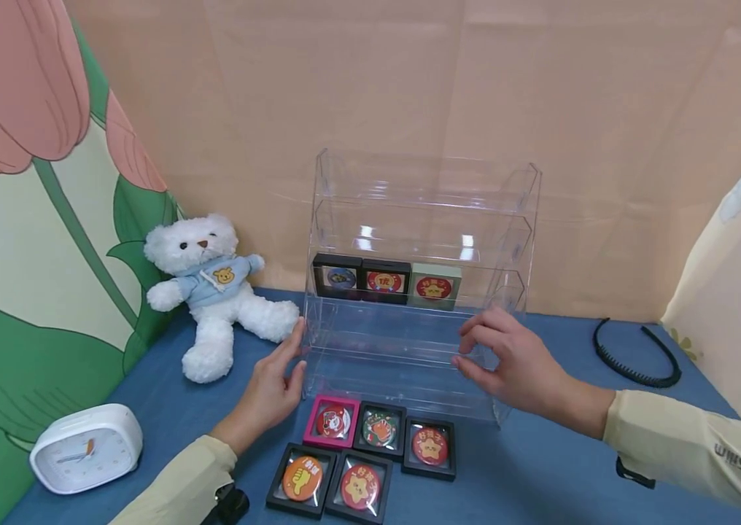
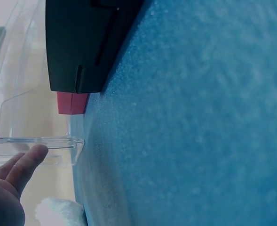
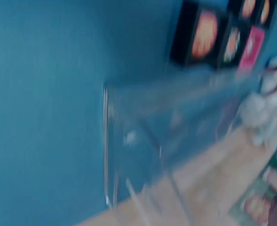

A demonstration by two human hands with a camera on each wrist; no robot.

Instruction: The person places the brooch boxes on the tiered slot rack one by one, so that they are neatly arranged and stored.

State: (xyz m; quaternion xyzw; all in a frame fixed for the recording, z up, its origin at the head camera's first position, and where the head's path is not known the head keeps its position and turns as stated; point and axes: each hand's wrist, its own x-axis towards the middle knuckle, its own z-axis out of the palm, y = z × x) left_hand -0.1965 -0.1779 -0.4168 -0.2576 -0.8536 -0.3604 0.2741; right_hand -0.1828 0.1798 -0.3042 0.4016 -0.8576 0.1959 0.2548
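Observation:
A clear stepped acrylic rack [image 1: 502,219] stands on the blue cloth. Three small framed badge boxes sit side by side on one of its middle tiers: a black box [image 1: 338,277], another black box [image 1: 386,281] and a pale green box [image 1: 435,286]. My left hand [image 1: 272,390] rests fairly straight fingers [image 2: 27,165] against the rack's left side panel. Over the rack's lower right part hovers my right hand [image 1: 511,361], its fingers loosely bent, thumb apart, nothing held. In front lie several more badge boxes, including a pink-framed box [image 1: 332,421] and a black-framed box [image 1: 429,448].
A white teddy bear [image 1: 213,292] in a blue top sits left of the rack. A white alarm clock [image 1: 86,448] stands at the front left. A black headband [image 1: 636,372] lies at the right. A peach backdrop [image 1: 607,146] hangs behind.

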